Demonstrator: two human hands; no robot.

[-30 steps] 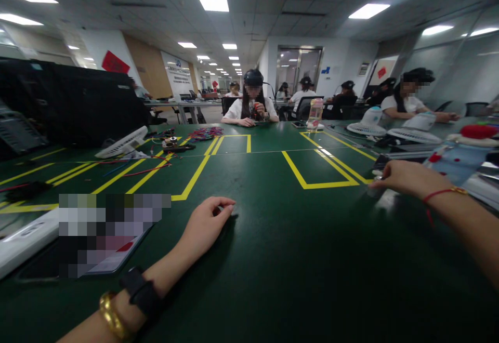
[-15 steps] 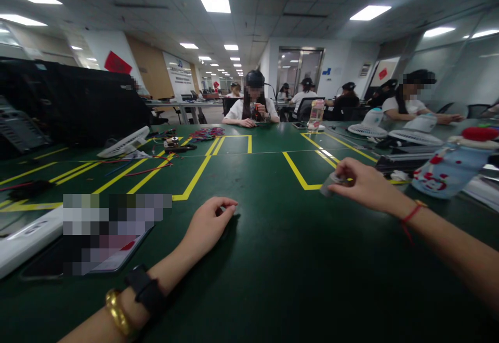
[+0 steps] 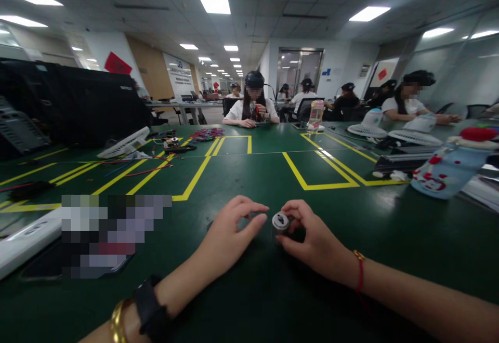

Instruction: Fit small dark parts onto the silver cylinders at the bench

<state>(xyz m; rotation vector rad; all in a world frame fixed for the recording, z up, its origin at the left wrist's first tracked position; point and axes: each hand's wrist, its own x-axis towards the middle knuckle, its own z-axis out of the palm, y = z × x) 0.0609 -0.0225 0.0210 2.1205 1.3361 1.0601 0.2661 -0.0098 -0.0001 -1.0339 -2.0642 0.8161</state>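
Upright on the green table (image 3: 249, 176) in front of me is a small silver-grey cylinder (image 3: 280, 223), with a round rim and dark details on its top. My right hand (image 3: 312, 234) grips it from the right, thumb in front and fingers behind. On the other side, my left hand (image 3: 234, 231) is open, its thumb and fingertips apart and pointing at the cylinder without touching it. A small dark thing (image 3: 210, 224) shows just left of my left hand, mostly hidden by it; I cannot make out what it is.
Blurred-out phones (image 3: 117, 262) and a long white case (image 3: 29, 241) lie at left. Wires (image 3: 206, 134) and a white fan (image 3: 125, 143) are farther back. A blue cartoon bottle (image 3: 438, 176) stands right. Yellow tape (image 3: 331, 186) marks the table. A person (image 3: 251, 106) sits opposite.
My right hand has brought the cylinder left and towards me, down to the table's middle. My left hand has moved right towards it, and its fingers have spread.
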